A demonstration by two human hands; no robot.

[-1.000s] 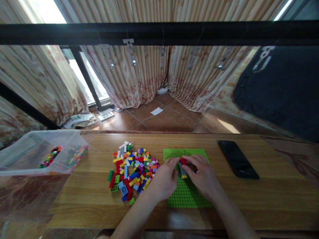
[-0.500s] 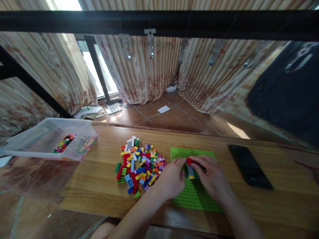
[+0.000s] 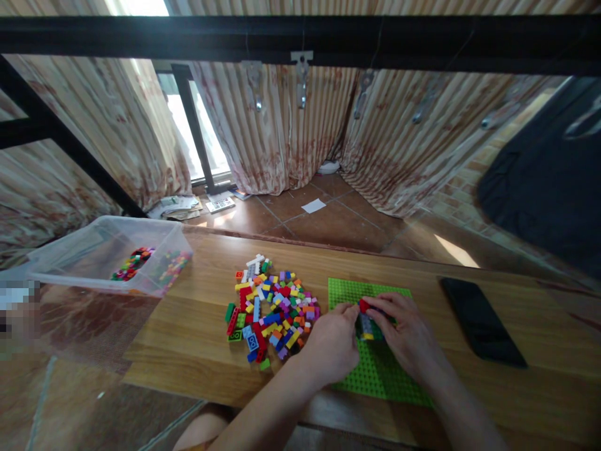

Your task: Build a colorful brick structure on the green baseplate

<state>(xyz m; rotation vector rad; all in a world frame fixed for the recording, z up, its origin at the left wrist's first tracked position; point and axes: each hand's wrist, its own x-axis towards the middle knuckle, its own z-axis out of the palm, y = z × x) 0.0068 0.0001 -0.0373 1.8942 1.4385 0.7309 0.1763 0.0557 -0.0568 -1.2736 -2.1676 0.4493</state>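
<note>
A red toy brick (image 3: pixel 364 305) sits at the far end of a small build of toy bricks (image 3: pixel 366 327), whose grey-blue and yellow parts show between my hands. My right hand (image 3: pixel 409 329) pinches the red brick from the right with thumb and forefinger. My left hand (image 3: pixel 335 341) is closed, its fingers curled and its forefinger tip against the left side of the red brick. Under both hands lies a green studded baseplate (image 3: pixel 375 379). My fingers hide part of the build, and I cannot tell whether it is fixed to the plate.
Left of the baseplate is a spread pile of colourful bricks (image 3: pixel 277 313). A clear plastic bin (image 3: pixel 159 228) with more bricks stands at the table's left end. A black phone (image 3: pixel 481 319) lies to the right on the wooden table (image 3: pixel 188 338). A dark bar (image 3: pixel 300 41) crosses above.
The whole view has shifted, so things appear slightly further right. My hands stay at the build, with the left forefinger now extended closer against the red brick.
</note>
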